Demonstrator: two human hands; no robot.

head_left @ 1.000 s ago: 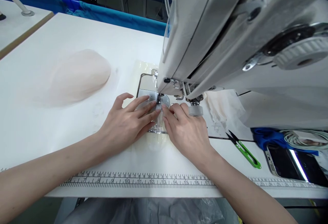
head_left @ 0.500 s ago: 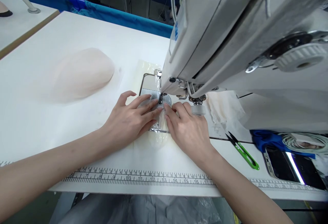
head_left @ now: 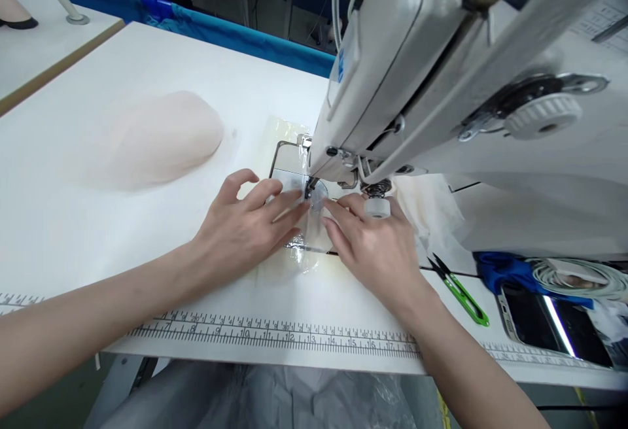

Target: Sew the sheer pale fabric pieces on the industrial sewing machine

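The sewing machine's needle and presser foot [head_left: 309, 187] stand over the metal needle plate [head_left: 289, 177], with a hand on either side. My left hand [head_left: 248, 223] rests palm down left of the foot, its fingers spread and their tips close to it. To the right of the foot is my right hand [head_left: 375, 239], its fingers bent and its thumb and forefinger apart, with no held thing visible. Clear shiny film [head_left: 297, 256] lies over the plate area. Any thin cloth beneath the fingertips is too faint to make out.
A pale pink sheer fabric piece [head_left: 167, 138] lies on the table at left. Sheer cloth [head_left: 426, 210] sits under the machine arm [head_left: 373, 76]. Green thread snips [head_left: 461, 291], a phone [head_left: 552, 321] and a coiled cable [head_left: 579, 275] lie at right. A ruler strip [head_left: 275, 337] edges the table.
My right hand has shifted a little to the right, away from the presser foot, and its thumb and forefinger have parted from the left fingertips. The left hand stays nearly in place.
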